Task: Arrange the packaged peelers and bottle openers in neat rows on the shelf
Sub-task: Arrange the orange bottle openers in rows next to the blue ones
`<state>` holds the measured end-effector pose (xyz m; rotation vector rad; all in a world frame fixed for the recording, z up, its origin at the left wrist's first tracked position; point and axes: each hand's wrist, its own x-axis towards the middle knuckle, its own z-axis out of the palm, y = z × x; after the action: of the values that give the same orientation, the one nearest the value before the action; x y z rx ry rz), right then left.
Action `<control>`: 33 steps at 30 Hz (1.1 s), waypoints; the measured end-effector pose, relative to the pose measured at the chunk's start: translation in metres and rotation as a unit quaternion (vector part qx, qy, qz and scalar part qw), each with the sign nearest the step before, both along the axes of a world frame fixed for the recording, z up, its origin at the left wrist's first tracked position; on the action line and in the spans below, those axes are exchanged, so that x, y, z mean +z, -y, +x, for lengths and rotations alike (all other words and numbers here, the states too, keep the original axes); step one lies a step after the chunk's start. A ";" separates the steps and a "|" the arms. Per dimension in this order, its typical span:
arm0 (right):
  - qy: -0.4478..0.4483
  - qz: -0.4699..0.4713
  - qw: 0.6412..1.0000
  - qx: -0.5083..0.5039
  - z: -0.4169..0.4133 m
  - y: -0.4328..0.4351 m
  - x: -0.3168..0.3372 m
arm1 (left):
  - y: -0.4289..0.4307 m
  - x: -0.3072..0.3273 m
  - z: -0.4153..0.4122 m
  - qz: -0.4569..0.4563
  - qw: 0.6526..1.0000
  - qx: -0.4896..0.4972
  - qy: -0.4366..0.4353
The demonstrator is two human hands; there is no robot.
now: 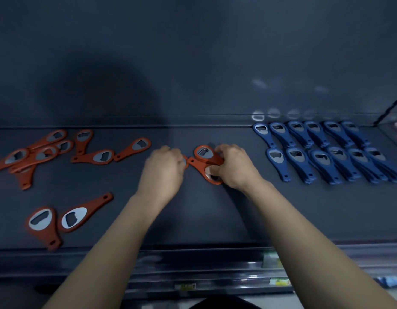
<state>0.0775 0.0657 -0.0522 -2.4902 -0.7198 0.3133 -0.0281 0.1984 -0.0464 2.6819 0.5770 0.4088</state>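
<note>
On the dark shelf (215, 215), both hands meet at the middle over a few red bottle openers (204, 158). My right hand (235, 166) grips these openers, one pointing up-left and one curving below its fingers. My left hand (164, 168) has curled fingers at the end of a red opener; what it holds is mostly hidden. Several loose red openers (37, 150) lie scattered at the far left, and two more red openers (59, 219) lie near the front left. Blue bottle openers (322, 150) stand in two neat rows of stacks at the right.
The shelf's back wall (193, 63) rises just behind the openers. The shelf's front edge (193, 253) carries price labels, with a lower shelf beneath. A dark slanted bracket (389, 108) stands at the far right.
</note>
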 end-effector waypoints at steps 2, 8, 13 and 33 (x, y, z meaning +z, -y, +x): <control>0.005 0.005 1.000 -0.006 0.001 0.001 -0.001 | 0.023 -0.004 0.009 -0.029 0.999 -0.023 0.003; 0.014 0.017 0.999 -0.025 0.007 0.015 -0.001 | 0.038 -0.017 0.021 -0.034 0.998 -0.049 -0.026; 0.036 0.002 0.998 -0.059 0.015 0.027 -0.002 | 0.028 -0.009 0.016 -0.157 0.984 -0.086 -0.004; -0.029 0.118 0.992 0.036 0.013 0.041 0.014 | 0.027 0.013 0.039 -0.072 0.979 -0.172 -0.079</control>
<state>0.0901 0.0252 -0.0381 -2.2271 -0.7781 0.3057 0.0109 0.1719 -0.0334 2.6175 0.1676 0.0566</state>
